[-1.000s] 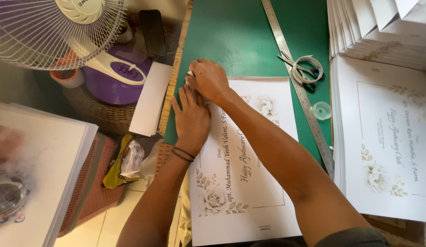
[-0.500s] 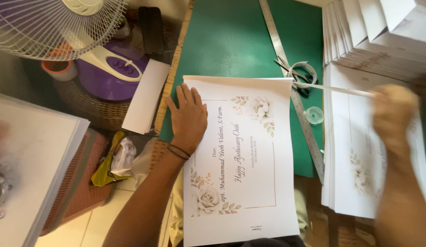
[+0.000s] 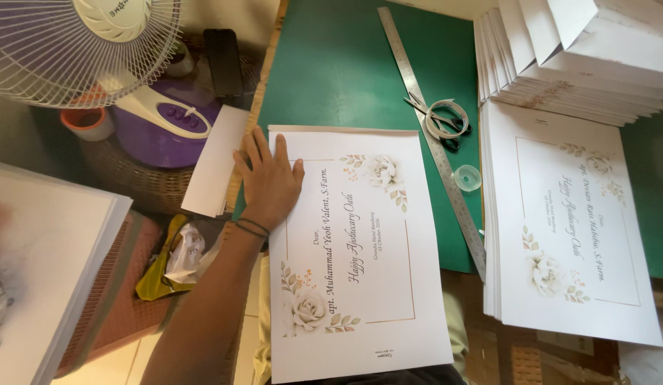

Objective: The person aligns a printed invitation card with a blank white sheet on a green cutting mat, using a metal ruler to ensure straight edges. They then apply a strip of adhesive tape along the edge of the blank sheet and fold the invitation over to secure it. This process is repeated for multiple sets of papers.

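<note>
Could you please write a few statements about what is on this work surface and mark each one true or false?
1. The left hand lies flat on the printed sheet with floral corners. True.
2. The scissors lie on the stack of printed sheets at the right. False: they lie across the metal ruler on the green mat.
3. The right hand presses the sheet's lower edge. False: it is not in view.
4. A dark band sits on the left wrist. True.
5. The fan stands on the green mat. False: it stands beside the mat, with a purple base.
</note>
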